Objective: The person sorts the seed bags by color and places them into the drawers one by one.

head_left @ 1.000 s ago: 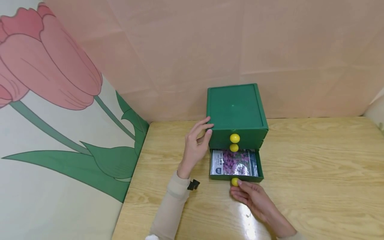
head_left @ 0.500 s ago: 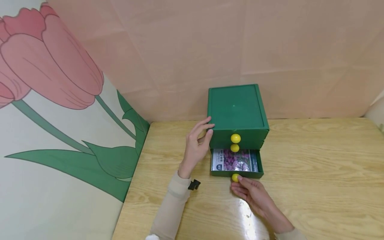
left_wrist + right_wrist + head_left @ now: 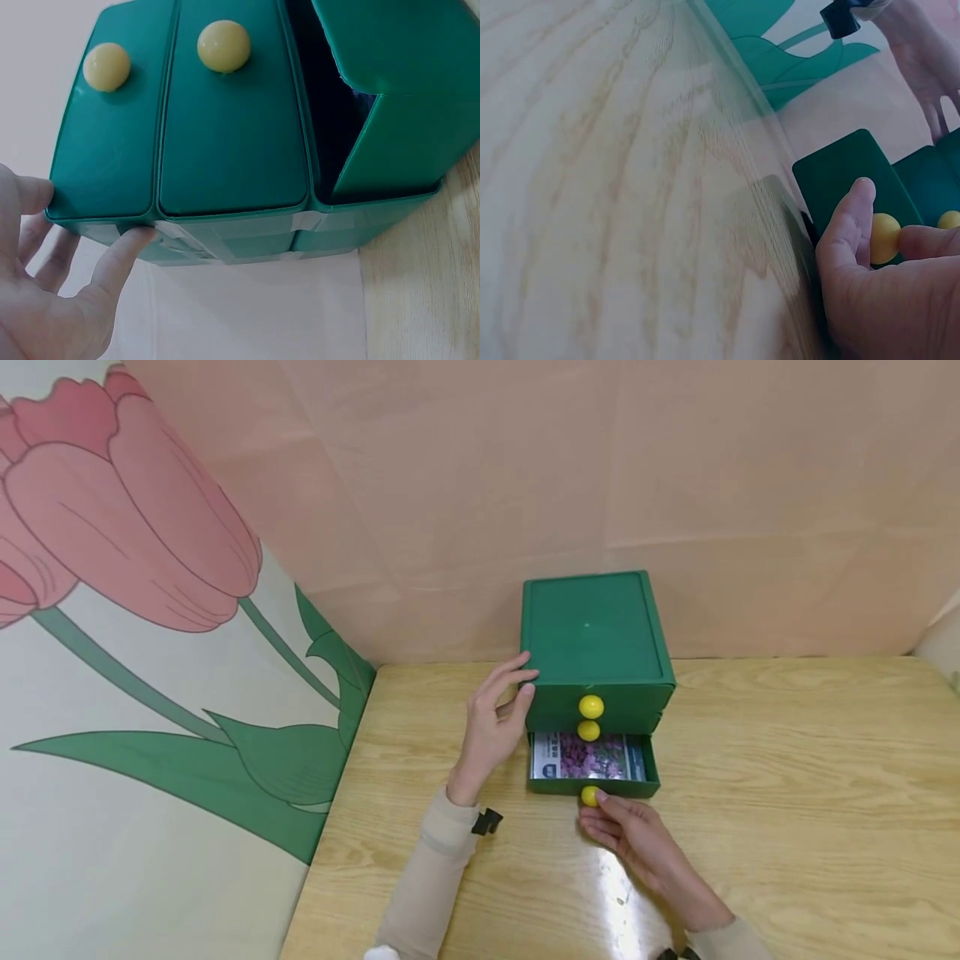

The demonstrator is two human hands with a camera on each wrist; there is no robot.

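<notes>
A green drawer cabinet [image 3: 588,627] with yellow ball knobs stands on the table. Its bottom drawer [image 3: 645,788] is partly pulled out, and a packet with a purple flower picture [image 3: 588,757] lies inside. My right hand [image 3: 637,843] pinches that drawer's yellow knob [image 3: 590,796] between thumb and fingers; the right wrist view shows the knob [image 3: 886,238] between them. At the cabinet's left front corner, my left hand [image 3: 491,718] touches the side and top edge with its fingers fairly straight. In the left wrist view the two upper drawers [image 3: 232,142] are closed.
The wooden table [image 3: 787,760] extends to both sides of the cabinet. Behind it hangs a pinkish cloth [image 3: 480,510]. A panel with a printed tulip [image 3: 135,527] stands along the left edge.
The bottom drawer has slid back toward the cabinet, with my right hand moving along on its knob. Less of the packet shows. My left hand has stayed at the cabinet's corner.
</notes>
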